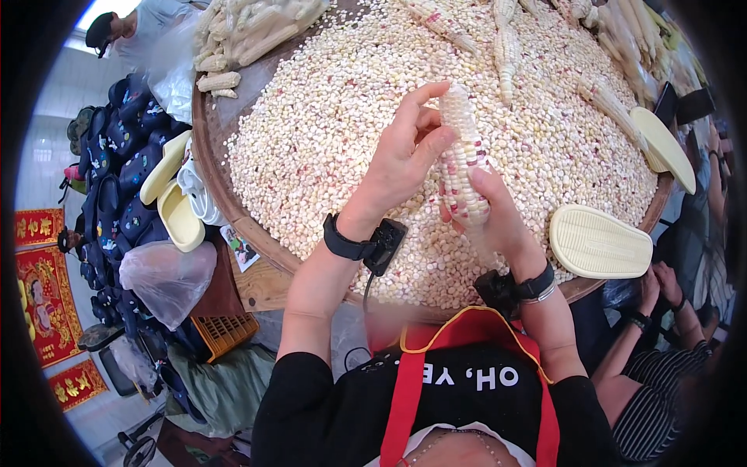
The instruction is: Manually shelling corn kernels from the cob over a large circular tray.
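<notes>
A wide round tray [233, 210] fills most of what I see, heaped with loose pale kernels [342, 124], a few of them reddish. Whole cobs [506, 50] lie on the heap along the far side, and more cobs [233, 39] are piled at the tray's far left rim. A cream sole [599, 243] lies ridged side up on the kernels just right of my right wrist, and another sole [665, 148] rests at the right rim. Down to my left, below the tray, a clear bag [165, 279] sits beside an orange crate [224, 331].

Over the near part of the heap I hold one cob [463, 159] almost upright, white with pink-streaked kernels. My right hand [498, 218] is clenched round its lower half. My left hand [401, 159] grips the upper half, thumb pressed to the cob's side, forefinger stretched toward its tip. Each of my wrists wears a black strap with a small black box.
</notes>
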Demonstrator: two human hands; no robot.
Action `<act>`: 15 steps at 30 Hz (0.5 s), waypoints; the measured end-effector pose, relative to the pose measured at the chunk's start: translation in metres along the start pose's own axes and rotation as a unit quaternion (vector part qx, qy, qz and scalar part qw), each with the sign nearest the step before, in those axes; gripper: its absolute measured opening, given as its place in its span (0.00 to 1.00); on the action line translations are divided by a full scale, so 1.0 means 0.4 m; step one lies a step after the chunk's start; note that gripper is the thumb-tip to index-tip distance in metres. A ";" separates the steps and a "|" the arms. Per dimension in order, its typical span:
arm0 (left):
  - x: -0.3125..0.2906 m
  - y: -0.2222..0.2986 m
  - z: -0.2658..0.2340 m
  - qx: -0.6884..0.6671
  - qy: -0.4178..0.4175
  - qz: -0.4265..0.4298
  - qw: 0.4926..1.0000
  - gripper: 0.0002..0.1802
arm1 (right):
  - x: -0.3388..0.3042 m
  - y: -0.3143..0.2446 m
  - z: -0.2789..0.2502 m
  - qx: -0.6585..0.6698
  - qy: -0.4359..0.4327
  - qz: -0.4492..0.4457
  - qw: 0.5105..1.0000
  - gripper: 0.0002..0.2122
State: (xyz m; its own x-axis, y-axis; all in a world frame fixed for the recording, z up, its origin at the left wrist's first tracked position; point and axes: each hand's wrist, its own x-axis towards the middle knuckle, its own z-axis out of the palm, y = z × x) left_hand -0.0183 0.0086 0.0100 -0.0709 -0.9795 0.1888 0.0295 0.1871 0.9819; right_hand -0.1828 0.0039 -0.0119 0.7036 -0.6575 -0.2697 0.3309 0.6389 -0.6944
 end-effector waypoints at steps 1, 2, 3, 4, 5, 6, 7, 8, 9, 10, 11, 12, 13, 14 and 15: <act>-0.002 0.001 -0.002 0.025 0.012 -0.008 1.000 0.27 | -0.001 -0.002 0.006 -0.021 0.000 0.004 1.000 0.22; -0.001 0.003 -0.001 0.025 0.013 -0.008 1.000 0.27 | -0.002 -0.001 0.009 -0.022 0.000 0.005 1.000 0.22; 0.001 0.006 0.003 0.009 0.026 0.008 1.000 0.25 | -0.001 -0.001 0.011 -0.005 -0.006 -0.002 1.000 0.22; 0.001 0.009 0.005 -0.006 0.039 0.024 0.999 0.24 | -0.002 0.000 0.013 0.012 -0.012 -0.008 1.000 0.23; 0.003 0.004 0.002 -0.006 0.040 0.024 0.999 0.24 | -0.002 -0.002 0.013 0.011 -0.012 -0.008 1.000 0.23; 0.006 -0.006 -0.003 -0.012 0.060 0.019 0.998 0.23 | -0.003 -0.004 0.012 -0.026 -0.004 -0.022 0.999 0.23; 0.009 -0.014 -0.007 -0.018 0.080 0.013 0.997 0.23 | -0.004 -0.007 0.012 -0.063 0.004 -0.036 0.997 0.24; 0.009 -0.015 -0.014 -0.017 0.081 0.014 0.996 0.23 | -0.005 -0.009 0.018 -0.063 0.004 -0.036 0.997 0.24; 0.007 -0.016 -0.022 0.000 0.081 0.012 0.997 0.23 | -0.005 -0.009 0.026 -0.058 0.017 -0.054 0.997 0.24; 0.006 -0.015 -0.026 0.018 0.082 0.010 0.996 0.24 | -0.006 -0.009 0.031 -0.054 0.030 -0.071 0.996 0.25; 0.006 -0.010 -0.018 0.018 0.081 0.010 0.996 0.24 | -0.005 -0.009 0.030 -0.054 0.031 -0.072 0.995 0.25; 0.005 -0.002 -0.004 0.006 0.074 0.027 0.997 0.25 | -0.003 -0.009 0.029 -0.059 0.040 -0.083 0.994 0.25; 0.004 0.002 0.006 -0.007 0.067 0.044 0.997 0.26 | -0.002 -0.008 0.028 -0.064 0.050 -0.093 0.992 0.25; 0.004 0.002 0.009 -0.006 0.067 0.045 0.997 0.26 | -0.002 -0.008 0.029 -0.064 0.050 -0.093 0.992 0.25; 0.003 0.002 0.011 0.026 0.052 0.051 0.997 0.27 | -0.001 -0.007 0.030 -0.075 0.063 -0.100 0.990 0.24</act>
State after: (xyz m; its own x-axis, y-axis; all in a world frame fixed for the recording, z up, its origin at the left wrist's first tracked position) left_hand -0.0228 0.0078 0.0109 0.0328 -0.9573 0.2872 -0.0200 0.2867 0.9578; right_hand -0.1763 0.0070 -0.0016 0.5459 -0.8154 -0.1926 0.3510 0.4313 -0.8311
